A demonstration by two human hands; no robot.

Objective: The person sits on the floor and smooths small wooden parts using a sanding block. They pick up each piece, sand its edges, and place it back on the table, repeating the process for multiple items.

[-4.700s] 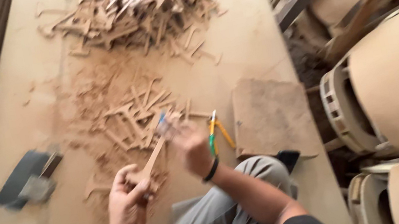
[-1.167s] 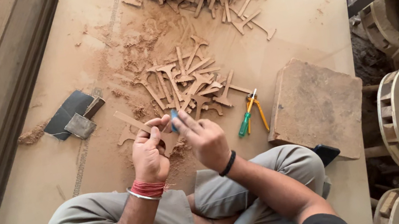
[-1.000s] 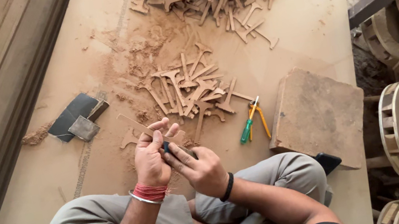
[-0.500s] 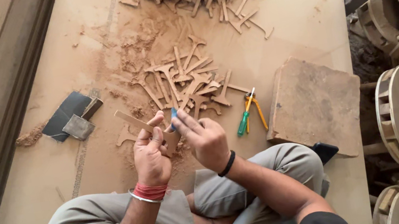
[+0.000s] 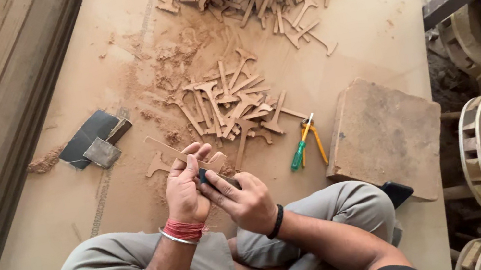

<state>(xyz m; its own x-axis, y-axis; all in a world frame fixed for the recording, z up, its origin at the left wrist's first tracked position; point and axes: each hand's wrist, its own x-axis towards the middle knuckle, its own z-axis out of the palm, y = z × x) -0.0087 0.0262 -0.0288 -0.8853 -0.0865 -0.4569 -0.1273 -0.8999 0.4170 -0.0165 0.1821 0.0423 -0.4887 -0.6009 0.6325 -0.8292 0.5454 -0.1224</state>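
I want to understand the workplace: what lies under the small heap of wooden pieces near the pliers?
The heap of wooden pieces lies on a brown board dusted with sawdust. The board directly beneath the pieces is covered, so nothing more can be seen there.

A pale tan wooden strip (image 5: 182,156) is gripped beside a dark grey sanding piece (image 5: 207,178). Red threads (image 5: 183,229) and a black band (image 5: 277,221) are worn at the wrists. At two o'clock, pliers (image 5: 304,147) are handled in green and yellow.
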